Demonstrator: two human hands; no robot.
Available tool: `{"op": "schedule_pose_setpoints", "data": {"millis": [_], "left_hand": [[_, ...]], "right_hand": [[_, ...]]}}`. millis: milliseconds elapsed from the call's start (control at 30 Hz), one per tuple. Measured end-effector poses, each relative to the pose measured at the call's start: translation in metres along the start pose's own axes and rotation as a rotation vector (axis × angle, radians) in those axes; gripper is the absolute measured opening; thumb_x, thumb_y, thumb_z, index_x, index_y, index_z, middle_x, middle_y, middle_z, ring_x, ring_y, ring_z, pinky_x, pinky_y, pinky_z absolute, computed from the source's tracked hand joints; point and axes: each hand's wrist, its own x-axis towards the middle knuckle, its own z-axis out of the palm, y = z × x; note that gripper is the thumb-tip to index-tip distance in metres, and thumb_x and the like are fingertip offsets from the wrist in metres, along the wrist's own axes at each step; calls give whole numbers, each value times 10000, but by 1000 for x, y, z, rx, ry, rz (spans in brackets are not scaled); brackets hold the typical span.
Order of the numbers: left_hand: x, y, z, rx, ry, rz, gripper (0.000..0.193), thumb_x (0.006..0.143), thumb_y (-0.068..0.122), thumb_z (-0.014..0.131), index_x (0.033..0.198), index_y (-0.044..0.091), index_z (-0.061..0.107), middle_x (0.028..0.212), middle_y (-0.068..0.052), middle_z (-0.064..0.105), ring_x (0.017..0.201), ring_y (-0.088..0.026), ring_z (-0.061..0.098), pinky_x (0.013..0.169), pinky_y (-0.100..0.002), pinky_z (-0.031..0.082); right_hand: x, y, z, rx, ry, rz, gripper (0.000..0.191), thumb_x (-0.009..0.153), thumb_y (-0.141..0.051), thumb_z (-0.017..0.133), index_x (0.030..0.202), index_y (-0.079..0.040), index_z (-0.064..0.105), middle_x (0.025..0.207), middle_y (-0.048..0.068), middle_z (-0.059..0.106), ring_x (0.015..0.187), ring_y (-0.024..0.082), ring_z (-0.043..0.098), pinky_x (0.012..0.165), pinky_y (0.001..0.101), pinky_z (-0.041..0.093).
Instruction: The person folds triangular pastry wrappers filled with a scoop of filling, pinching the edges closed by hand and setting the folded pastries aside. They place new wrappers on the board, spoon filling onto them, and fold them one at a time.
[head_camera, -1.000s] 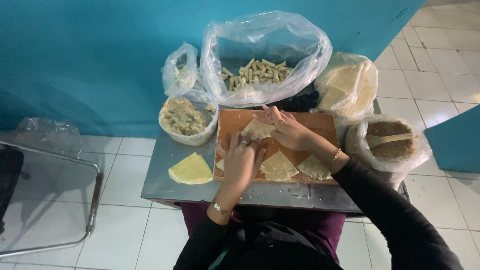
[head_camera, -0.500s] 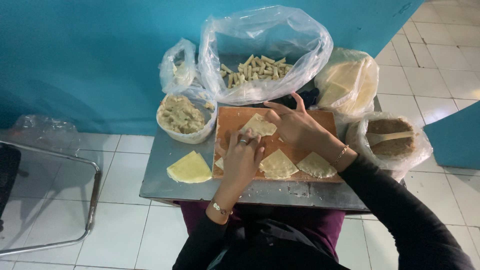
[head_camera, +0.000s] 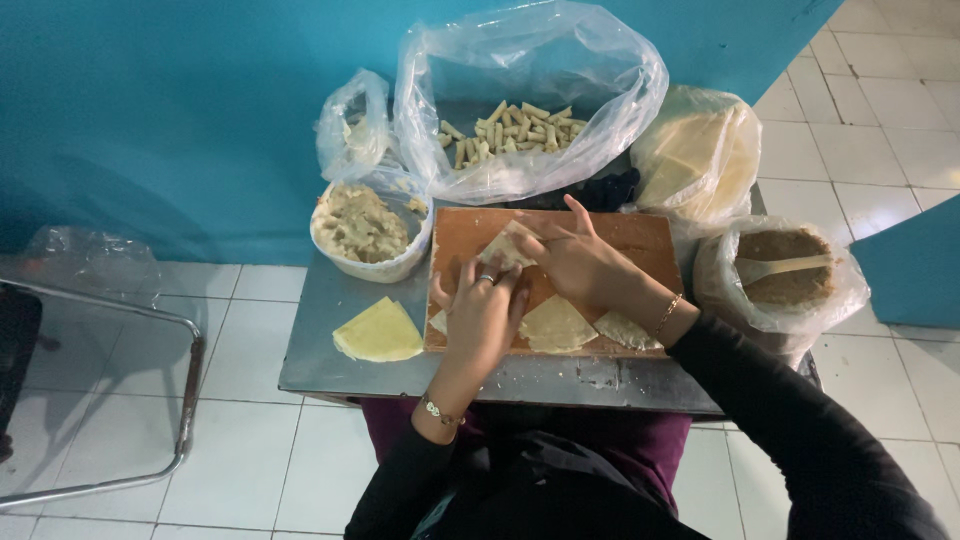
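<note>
Folding a pastry sheet on the wooden board

Sitting at the far left, a metal chair frame (head_camera: 150, 400) is standing on the white tiled floor beside the grey metal table (head_camera: 330, 360). Lying on the table's left part is a pale yellow wedge of wrappers (head_camera: 378, 333), just beside the board's left edge. Behind it, a white bowl (head_camera: 365, 232) is holding a lumpy beige filling, and a small clear bag (head_camera: 352, 120) is sitting behind the bowl against the blue wall.

In the middle, the left hand (head_camera: 482, 318) is resting palm down on the wooden board (head_camera: 640, 235), its fingers curled loosely and pressing on the near edge of a folded pastry sheet (head_camera: 503, 247); a ring is showing on one finger. A big clear bag (head_camera: 530, 95) of small rolled pieces is lying open behind the board. The right hand (head_camera: 580, 262) is coming in from the right, its fingertips pinching the same sheet's far corner while the other fingers are spreading open. Two flat triangular sheets (head_camera: 558, 325) are lying on the board's near edge, partly under the right wrist.

Further right, a bag of stacked yellow wrappers (head_camera: 700, 160) is leaning by the board's far corner, and a plastic-lined tub (head_camera: 785, 275) of brown paste is holding a pale spoon (head_camera: 785, 266)
</note>
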Motion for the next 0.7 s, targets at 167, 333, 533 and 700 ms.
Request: {"op": "schedule_pose_setpoints", "data": {"millis": [167,333,533,700], "left_hand": [[-1,-5,1,5,11,53,325,928,294,647,1195,143,752,1343,-86,660,1273,-308,504,1026,-722,210],[-1,-5,2,25,-25,13,285,921,297,651,1157,182,763,1358,-69,657,1259,-302,508,1027,-747,213],[-1,-4,3,32,-34,-8,282,919,300,648,1159,213,767,1359,-49,659,1250,-301,509,1027,-758,210],[0,-3,3,38,-35,-6,289,923,306,643,1165,205,766,1373,-51,653,1246,-297,510,1030,-760,203]], "right_hand": [[-2,9,-18,62,-218,46,610,691,-80,614,1288,-71,494,1512,118,506,1473,234,378,1210,609,138],[7,12,-9,88,-42,25,536,882,-127,599,1407,-79,501,1460,129,544,1425,262,443,1206,559,220],[5,5,4,-77,59,13,593,873,-55,569,1462,-94,507,1519,136,505,1392,244,502,1210,560,228],[3,5,-2,-126,-8,53,610,841,-84,602,1444,-81,505,1555,119,470,1434,219,436,1218,583,208]]}}
